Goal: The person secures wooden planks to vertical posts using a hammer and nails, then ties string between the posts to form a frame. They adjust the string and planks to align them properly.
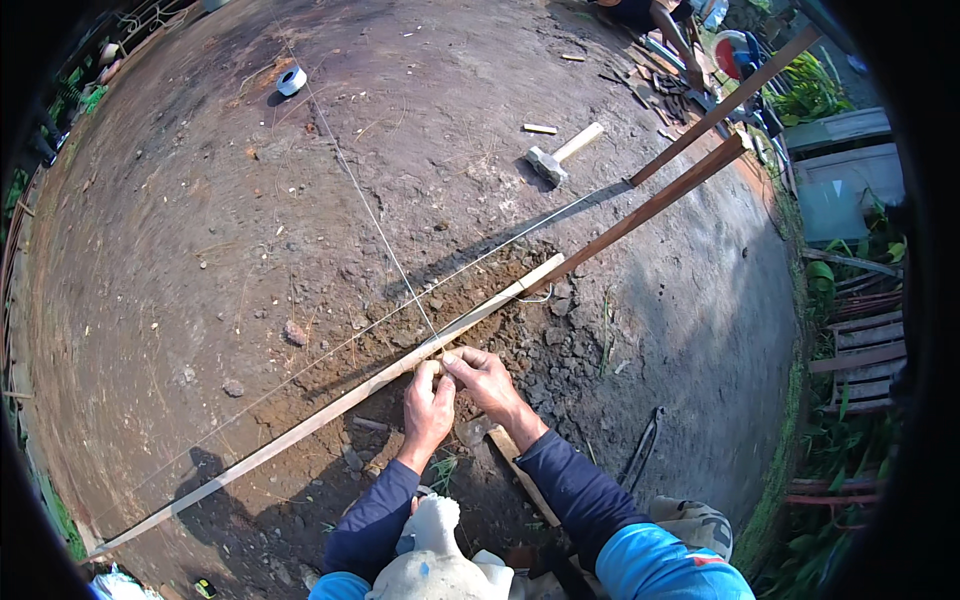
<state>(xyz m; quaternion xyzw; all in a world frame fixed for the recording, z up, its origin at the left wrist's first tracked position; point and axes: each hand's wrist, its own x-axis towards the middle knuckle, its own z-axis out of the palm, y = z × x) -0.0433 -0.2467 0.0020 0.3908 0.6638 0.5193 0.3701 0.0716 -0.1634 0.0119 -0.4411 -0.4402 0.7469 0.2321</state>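
Observation:
Both my hands are pinched together just on the near side of a long, thin wooden batten (pixel 345 398). My left hand (pixel 430 408) and my right hand (pixel 488 382) are closed with thumb and fingertips on a thin white string (pixel 372 215). From my fingertips the string crosses the batten and stretches tight toward the far left. How it is looped at the batten is hidden by my fingers. At its upper right, the batten meets a brown wooden stake (pixel 650 205) standing in the ground.
A second stake (pixel 730 100) and a sledgehammer (pixel 565 155) are beyond the batten. Another string (pixel 500 245) runs nearly along it. A white roll (pixel 291 80) lies far left. Pliers (pixel 645 447) and a short board (pixel 525 475) lie near me; another person's arm (pixel 675 35) shows far right.

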